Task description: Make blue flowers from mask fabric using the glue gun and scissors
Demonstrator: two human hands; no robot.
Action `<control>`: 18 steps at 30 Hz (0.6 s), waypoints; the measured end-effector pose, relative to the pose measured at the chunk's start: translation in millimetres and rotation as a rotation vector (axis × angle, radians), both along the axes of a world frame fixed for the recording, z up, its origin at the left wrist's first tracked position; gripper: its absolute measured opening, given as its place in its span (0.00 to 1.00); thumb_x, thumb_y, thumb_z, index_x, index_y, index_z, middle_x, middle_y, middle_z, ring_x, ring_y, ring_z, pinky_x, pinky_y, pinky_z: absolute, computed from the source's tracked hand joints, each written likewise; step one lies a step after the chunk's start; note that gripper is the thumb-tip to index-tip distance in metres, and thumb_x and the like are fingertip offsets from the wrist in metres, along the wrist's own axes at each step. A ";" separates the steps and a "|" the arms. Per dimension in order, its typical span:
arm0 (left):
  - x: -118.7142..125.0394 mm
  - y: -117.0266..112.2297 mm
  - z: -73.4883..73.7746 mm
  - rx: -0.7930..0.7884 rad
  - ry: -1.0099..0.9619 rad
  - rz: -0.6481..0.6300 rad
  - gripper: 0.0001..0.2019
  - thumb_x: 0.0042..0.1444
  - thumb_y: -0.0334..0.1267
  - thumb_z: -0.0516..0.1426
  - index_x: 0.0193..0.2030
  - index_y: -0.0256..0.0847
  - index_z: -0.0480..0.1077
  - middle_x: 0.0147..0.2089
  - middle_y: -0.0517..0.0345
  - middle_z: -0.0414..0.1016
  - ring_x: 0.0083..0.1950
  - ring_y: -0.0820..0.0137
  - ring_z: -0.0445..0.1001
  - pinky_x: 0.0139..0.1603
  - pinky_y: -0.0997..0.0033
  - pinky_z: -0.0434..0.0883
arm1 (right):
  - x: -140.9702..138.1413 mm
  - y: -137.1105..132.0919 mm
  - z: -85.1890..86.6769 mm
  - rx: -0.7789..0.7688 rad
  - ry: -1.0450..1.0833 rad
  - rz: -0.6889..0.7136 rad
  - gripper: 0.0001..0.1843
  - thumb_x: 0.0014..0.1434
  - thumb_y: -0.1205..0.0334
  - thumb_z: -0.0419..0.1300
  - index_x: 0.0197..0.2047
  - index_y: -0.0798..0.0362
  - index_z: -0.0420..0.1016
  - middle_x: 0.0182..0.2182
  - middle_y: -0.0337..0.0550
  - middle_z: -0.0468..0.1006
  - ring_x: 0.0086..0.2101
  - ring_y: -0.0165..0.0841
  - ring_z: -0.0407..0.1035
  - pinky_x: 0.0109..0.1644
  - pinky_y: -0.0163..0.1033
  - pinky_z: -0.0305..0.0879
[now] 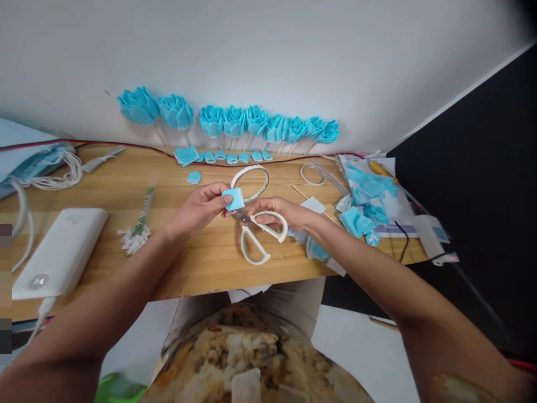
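Between the thumb and fingers of my left hand (pixel 205 206) is a small folded blue piece of cloth (pixel 235 198) with a pale edge. My right hand (pixel 277 208) grips a pair of scissors (pixel 257 254) with white handles, fingers at the upper loop. The handle loops are spread apart. The blades point toward the blue piece and are partly hidden behind it and my fingers, so I cannot tell whether they touch it. A roll of tape (pixel 267 174) lies just beyond my hands. One cut blue petal (pixel 193 177) rests past my left hand.
Several blue flowers on sticks (pixel 234 120) lean along the wall. Cut blue petals (pixel 232 159) line the table's back. A second tape ring (pixel 312 174) and a heap of blue scraps (pixel 369 196) lie right. A white power bank (pixel 62 249) and green-handled item (pixel 140 226) are left.
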State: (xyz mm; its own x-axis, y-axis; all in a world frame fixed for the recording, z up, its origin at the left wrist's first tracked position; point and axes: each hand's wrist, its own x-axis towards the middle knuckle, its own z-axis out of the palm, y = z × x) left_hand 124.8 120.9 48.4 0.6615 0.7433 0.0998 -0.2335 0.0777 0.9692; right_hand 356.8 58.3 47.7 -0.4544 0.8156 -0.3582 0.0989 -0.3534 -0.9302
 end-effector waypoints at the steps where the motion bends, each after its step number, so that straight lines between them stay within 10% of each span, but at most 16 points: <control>1: 0.2 0.0 -0.3 -0.014 -0.005 0.002 0.21 0.48 0.52 0.73 0.27 0.38 0.72 0.24 0.62 0.70 0.25 0.76 0.66 0.30 0.74 0.63 | 0.0 -0.1 -0.3 0.015 -0.003 -0.008 0.20 0.53 0.51 0.72 0.43 0.54 0.74 0.24 0.32 0.72 0.20 0.24 0.61 0.23 0.31 0.56; 11: 0.3 1.1 -2.2 -0.038 -0.018 -0.001 0.21 0.46 0.53 0.74 0.28 0.37 0.75 0.24 0.60 0.72 0.25 0.77 0.67 0.29 0.76 0.64 | 2.6 -0.9 -8.7 0.626 -0.625 -0.086 0.23 0.56 0.49 0.70 0.27 0.50 0.61 0.22 0.32 0.67 0.25 0.27 0.58 0.31 0.36 0.51; 18: 0.8 1.2 -5.4 -0.082 -0.036 -0.033 0.20 0.48 0.52 0.74 0.29 0.37 0.76 0.25 0.59 0.74 0.27 0.76 0.70 0.31 0.76 0.68 | 0.4 -9.2 -5.3 0.632 -0.561 -0.086 0.14 0.70 0.51 0.55 0.36 0.51 0.68 0.25 0.34 0.72 0.27 0.28 0.65 0.34 0.35 0.58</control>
